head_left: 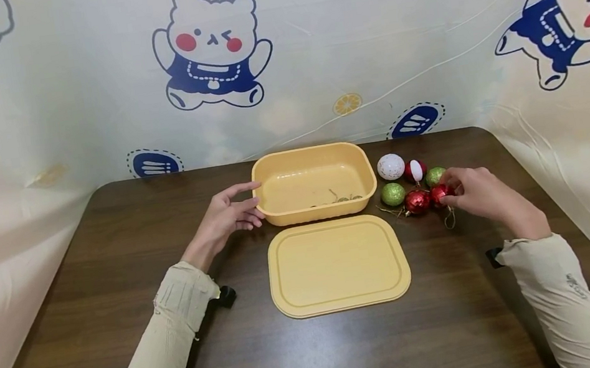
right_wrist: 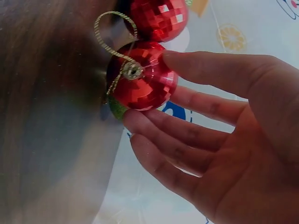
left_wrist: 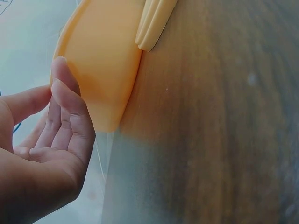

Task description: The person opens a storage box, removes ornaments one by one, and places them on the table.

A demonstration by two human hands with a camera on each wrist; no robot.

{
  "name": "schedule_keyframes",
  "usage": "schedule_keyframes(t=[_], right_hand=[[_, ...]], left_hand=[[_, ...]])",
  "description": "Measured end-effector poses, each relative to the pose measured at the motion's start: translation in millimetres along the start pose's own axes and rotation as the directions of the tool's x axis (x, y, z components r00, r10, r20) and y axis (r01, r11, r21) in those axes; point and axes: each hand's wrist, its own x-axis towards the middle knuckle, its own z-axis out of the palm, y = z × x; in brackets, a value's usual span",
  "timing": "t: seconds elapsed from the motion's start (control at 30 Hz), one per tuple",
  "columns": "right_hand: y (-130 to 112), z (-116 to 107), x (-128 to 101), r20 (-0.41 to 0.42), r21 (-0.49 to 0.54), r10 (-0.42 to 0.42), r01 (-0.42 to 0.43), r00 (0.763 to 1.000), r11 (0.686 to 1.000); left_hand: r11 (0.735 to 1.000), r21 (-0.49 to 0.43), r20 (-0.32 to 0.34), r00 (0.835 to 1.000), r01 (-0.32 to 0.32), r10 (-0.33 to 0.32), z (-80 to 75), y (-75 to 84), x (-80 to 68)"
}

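You are working over the brown table point(head_left: 116, 284), with the yellow bin point(head_left: 314, 182) as landmark. The flat yellow lid point(head_left: 337, 265) is lying just in front of the bin. Your left hand point(head_left: 228, 215) is resting at the bin's left wall, fingers relaxed, gripping nothing. Right of the bin, your right hand point(head_left: 477, 191) is pinching a red faceted bauble point(right_wrist: 141, 75) between thumb and fingers, touching a second red bauble point(head_left: 417, 201). Green, white and red-white balls are crowding close behind.
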Motion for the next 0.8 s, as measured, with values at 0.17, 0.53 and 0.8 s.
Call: schedule_keyframes(t=[0.17, 0.53, 0.8], right_hand=[[0.0, 1.0, 0.5, 0.006, 0.004, -0.005, 0.005, 1.0, 1.0], [-4.6, -5.6, -2.3, -0.005, -0.014, -0.021, 0.021, 1.0, 1.0], [-8.5, -7.3, -4.7, -0.011, -0.004, -0.015, 0.015, 1.0, 1.0]], left_hand=[[1.0, -0.006, 0.003, 1.0, -0.003, 0.003, -0.3, 0.0, -0.2], [1.0, 0.008, 0.003, 1.0, -0.007, 0.007, -1.1, -0.9, -1.4], [1.0, 0.009, 0.007, 1.0, -0.007, 0.007, -1.1, -1.2, -0.5]])
